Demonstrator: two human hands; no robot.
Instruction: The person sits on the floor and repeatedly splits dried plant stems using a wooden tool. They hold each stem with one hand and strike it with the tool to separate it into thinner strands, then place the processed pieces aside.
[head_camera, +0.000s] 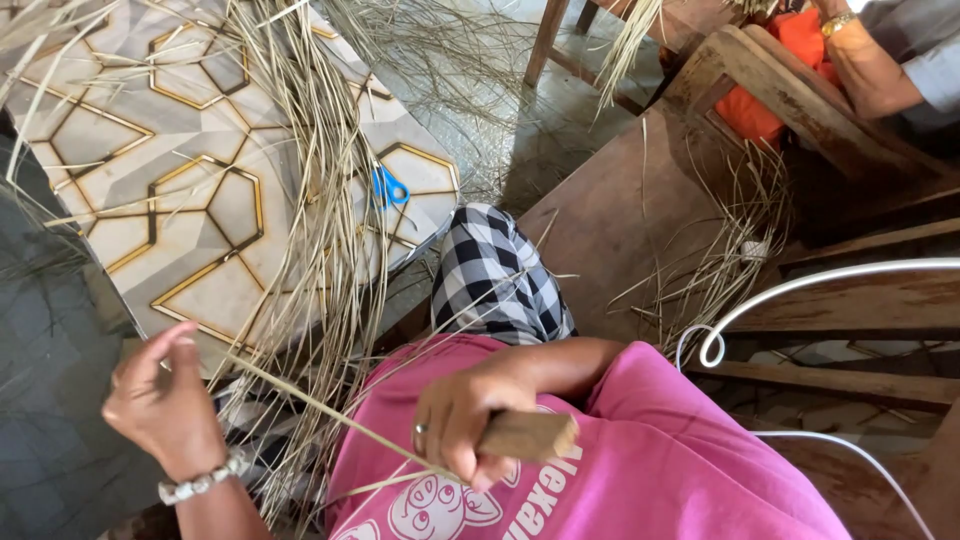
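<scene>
While right hand (462, 418) grips wooden handle (528, 434), straw strand (300, 398) spans to left hand (165, 405).

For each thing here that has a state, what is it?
Left hand: closed on one end of a pale fibre strip.
Right hand: closed on a wooden handle, the strip under it.
Fibre strip: stretched between both hands.
Blue scissors: lying among loose fibres on the patterned board.

Left hand (165, 400) raised, right hand (462, 410) fisted
</scene>
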